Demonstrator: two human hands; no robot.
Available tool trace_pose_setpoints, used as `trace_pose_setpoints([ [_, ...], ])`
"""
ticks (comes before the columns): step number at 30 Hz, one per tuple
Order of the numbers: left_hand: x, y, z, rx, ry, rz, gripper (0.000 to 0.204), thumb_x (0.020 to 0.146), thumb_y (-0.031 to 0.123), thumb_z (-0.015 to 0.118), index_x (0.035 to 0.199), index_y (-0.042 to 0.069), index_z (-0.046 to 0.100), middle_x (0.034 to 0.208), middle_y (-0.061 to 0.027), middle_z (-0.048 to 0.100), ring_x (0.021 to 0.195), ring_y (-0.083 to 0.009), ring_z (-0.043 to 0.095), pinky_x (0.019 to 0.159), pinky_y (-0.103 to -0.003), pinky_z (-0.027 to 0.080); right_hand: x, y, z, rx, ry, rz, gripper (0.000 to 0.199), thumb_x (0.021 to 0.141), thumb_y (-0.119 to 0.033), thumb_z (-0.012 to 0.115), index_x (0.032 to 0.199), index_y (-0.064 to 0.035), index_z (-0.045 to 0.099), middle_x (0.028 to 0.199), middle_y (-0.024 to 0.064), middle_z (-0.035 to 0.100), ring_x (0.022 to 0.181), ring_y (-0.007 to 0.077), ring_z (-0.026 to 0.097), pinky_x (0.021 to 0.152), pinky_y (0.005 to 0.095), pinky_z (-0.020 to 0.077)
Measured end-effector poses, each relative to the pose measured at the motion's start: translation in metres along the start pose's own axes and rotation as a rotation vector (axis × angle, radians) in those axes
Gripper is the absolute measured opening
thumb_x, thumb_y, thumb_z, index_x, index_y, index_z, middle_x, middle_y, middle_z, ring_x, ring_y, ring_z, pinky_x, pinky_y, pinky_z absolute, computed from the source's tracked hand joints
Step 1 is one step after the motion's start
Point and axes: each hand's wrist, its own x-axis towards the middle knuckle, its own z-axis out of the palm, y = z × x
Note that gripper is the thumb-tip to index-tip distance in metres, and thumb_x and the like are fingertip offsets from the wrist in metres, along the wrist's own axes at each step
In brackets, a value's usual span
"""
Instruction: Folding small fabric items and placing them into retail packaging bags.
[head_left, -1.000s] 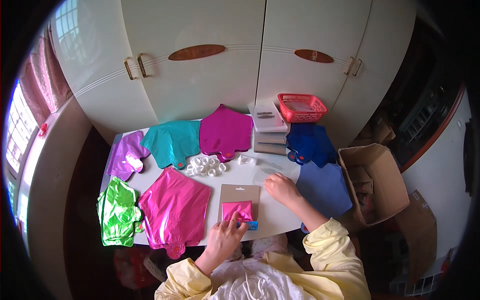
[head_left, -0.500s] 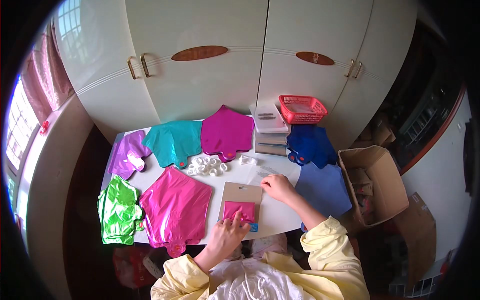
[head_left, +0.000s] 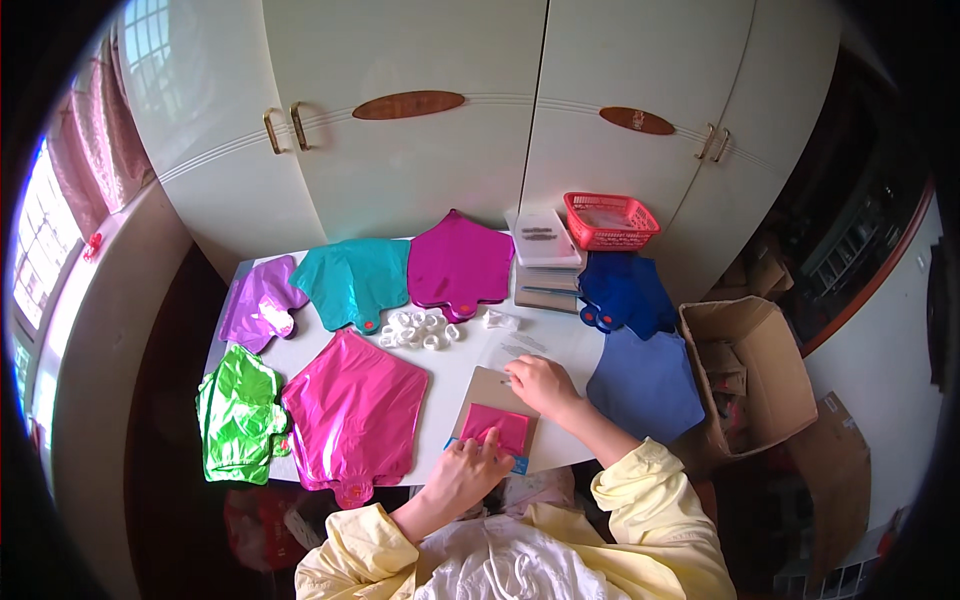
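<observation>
Head view: my left hand (head_left: pixel 468 470) presses flat, fingers spread, on the folded pink foil piece (head_left: pixel 494 426) lying on the brown card (head_left: pixel 492 392) at the table's (head_left: pixel 470 355) near edge. My right hand (head_left: pixel 540 384) rests loosely curled just beyond, gripping nothing I can see. The red basket (head_left: pixel 610 220) sits far back, its contents unclear; the cardboard box (head_left: pixel 745 375) stands open on my right.

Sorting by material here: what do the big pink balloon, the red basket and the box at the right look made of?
Pink balloon: likely metallic foil, glossy with creased glints. Red basket: probably plastic, open lattice walls. Box: brown cardboard, matte, flaps open.
</observation>
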Motion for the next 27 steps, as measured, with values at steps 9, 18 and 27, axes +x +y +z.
trace_pose_setpoints([
  [9,-0.001,-0.001,0.003,0.024,0.014,0.012,0.018,0.075,0.017,0.059,0.092,0.015,0.054,0.115,-0.0139,0.057,0.08,-0.0173,0.06,0.065,-0.031,0.052,-0.012,-0.009,0.005,-0.059,-0.009,-0.156,0.002,0.076,-0.008,0.06,0.077,-0.0061,0.061,0.079,0.0092,0.058,0.081,0.027,0.062,0.069,0.0385,0.0535],
  [18,0.01,-0.003,0.01,0.051,0.07,0.029,0.018,0.074,0.018,0.059,0.091,0.011,0.053,0.111,-0.017,0.059,0.077,-0.0196,0.06,0.065,-0.031,0.051,-0.014,-0.014,0.002,-0.09,0.003,-0.223,0.005,0.076,-0.009,0.058,0.072,-0.006,0.058,0.077,0.01,0.057,0.08,0.0271,0.062,0.067,0.0387,0.0532],
  [27,0.02,-0.007,0.02,0.072,0.084,0.001,0.019,0.075,0.017,0.059,0.092,0.013,0.053,0.112,-0.014,0.059,0.083,-0.018,0.06,0.067,-0.03,0.052,-0.012,-0.014,-0.004,-0.1,0.024,-0.222,0.007,0.077,-0.009,0.056,0.071,-0.006,0.056,0.075,0.0096,0.056,0.079,0.0261,0.062,0.065,0.0365,0.0532],
])
